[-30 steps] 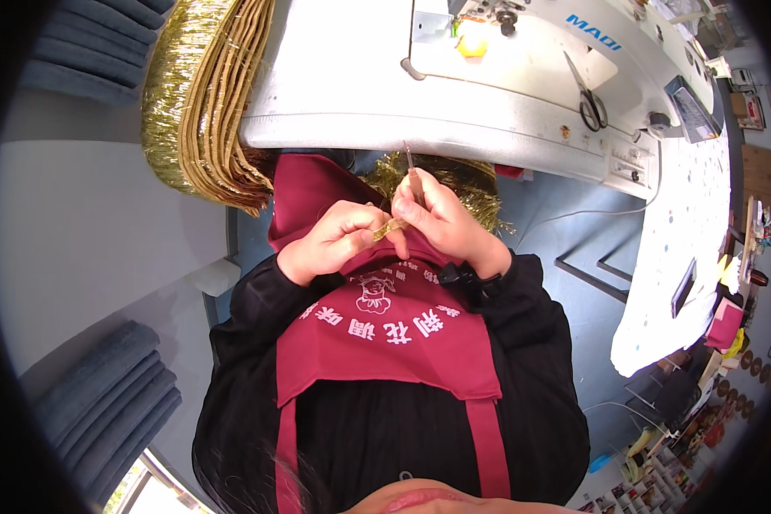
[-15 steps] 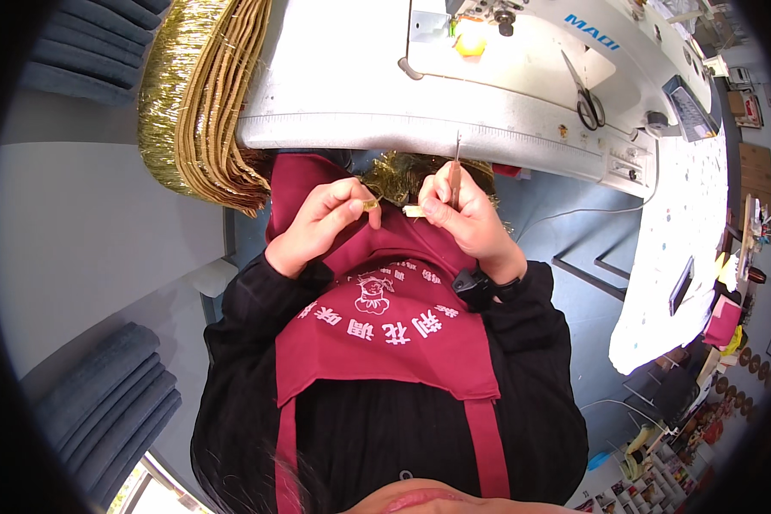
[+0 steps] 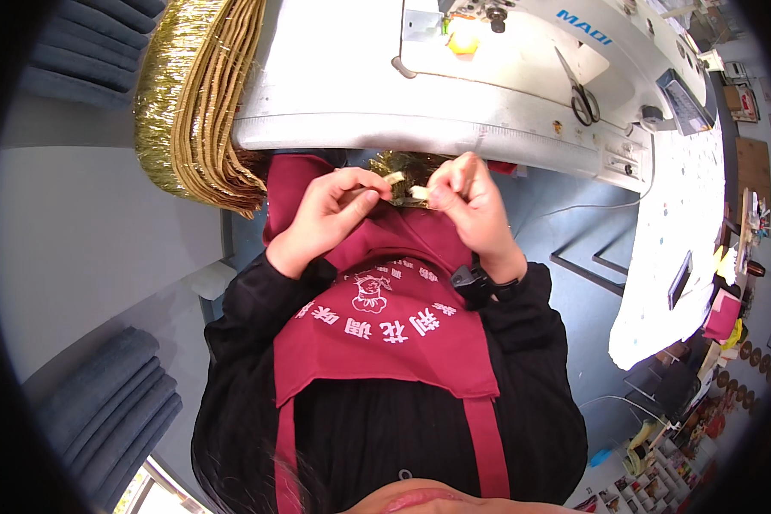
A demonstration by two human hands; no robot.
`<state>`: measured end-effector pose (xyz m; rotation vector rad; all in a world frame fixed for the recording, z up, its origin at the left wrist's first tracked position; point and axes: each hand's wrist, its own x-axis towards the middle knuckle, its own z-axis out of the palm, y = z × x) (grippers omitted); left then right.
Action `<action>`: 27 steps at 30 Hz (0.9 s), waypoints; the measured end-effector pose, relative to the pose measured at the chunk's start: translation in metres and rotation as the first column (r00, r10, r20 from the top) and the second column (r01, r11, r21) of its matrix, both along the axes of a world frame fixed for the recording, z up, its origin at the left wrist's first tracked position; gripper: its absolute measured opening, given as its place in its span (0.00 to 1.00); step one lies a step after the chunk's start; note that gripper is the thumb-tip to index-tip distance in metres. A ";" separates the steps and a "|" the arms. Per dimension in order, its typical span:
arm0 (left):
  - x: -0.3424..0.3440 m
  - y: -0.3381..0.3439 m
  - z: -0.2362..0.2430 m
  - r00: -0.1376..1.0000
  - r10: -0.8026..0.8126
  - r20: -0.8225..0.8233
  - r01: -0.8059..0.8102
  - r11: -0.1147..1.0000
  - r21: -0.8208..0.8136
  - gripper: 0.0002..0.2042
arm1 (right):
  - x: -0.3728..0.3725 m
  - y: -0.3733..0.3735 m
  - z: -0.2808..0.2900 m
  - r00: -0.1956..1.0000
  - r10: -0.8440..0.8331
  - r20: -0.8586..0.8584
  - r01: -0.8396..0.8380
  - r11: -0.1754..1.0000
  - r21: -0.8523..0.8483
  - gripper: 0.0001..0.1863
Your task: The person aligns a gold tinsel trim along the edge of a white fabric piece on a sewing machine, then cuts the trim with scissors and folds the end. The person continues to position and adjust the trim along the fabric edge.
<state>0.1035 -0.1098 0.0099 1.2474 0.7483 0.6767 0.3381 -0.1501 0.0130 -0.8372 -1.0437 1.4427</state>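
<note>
Over my lap, my left hand [image 3: 334,206] is closed, its thumb and fingers pinching a small pale yellow strip end [image 3: 395,177]. My right hand [image 3: 480,210], also closed, pinches another pale yellow end [image 3: 420,193] a short gap away. Whether both ends belong to one strip I cannot tell. The slim pointed tool seen earlier in my right hand is now mostly hidden; only a faint blur shows above the fingers. Gold tinsel fringe [image 3: 403,163] hangs just behind my hands, between the sewing table's edge and my dark red apron [image 3: 385,295].
A white sewing machine table [image 3: 334,124] spans the front, with black scissors [image 3: 584,104] lying on its right. A thick folded stack of gold tinsel fringe [image 3: 201,111] hangs over its left end. White cloth [image 3: 660,274] covers a surface at right.
Both hands have shifted slightly away from me, and the two pale ends have come closer together. My right hand has turned, and the tool's brown handle no longer shows.
</note>
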 end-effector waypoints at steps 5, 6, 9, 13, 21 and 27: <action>-0.022 0.016 -0.004 0.972 0.145 -0.184 -0.102 0.970 0.222 0.07 | 0.042 -0.008 0.005 0.979 -0.202 0.018 0.200 0.978 0.062 0.14; -0.028 0.019 -0.005 0.960 0.179 -0.217 -0.119 0.958 0.262 0.06 | 0.049 -0.009 0.006 0.975 -0.222 0.023 0.220 0.973 0.073 0.14; -0.050 0.026 -0.006 0.911 0.282 -0.301 -0.178 0.927 0.329 0.06 | 0.063 -0.011 0.007 0.962 -0.272 -0.008 0.271 0.958 0.091 0.14; -0.082 0.031 -0.001 0.856 0.377 -0.355 -0.215 0.882 0.419 0.05 | 0.073 -0.014 0.006 0.956 -0.286 -0.057 0.291 0.951 0.100 0.14; -0.102 0.040 0.031 0.824 0.350 -0.446 -0.026 0.809 0.588 0.07 | 0.066 -0.010 0.031 0.965 -0.196 -0.172 0.229 0.952 0.202 0.16; -0.063 0.037 -0.004 0.664 0.062 -0.746 0.490 0.717 0.496 0.09 | 0.079 -0.005 0.080 0.959 -0.140 -0.247 0.242 0.858 0.453 0.16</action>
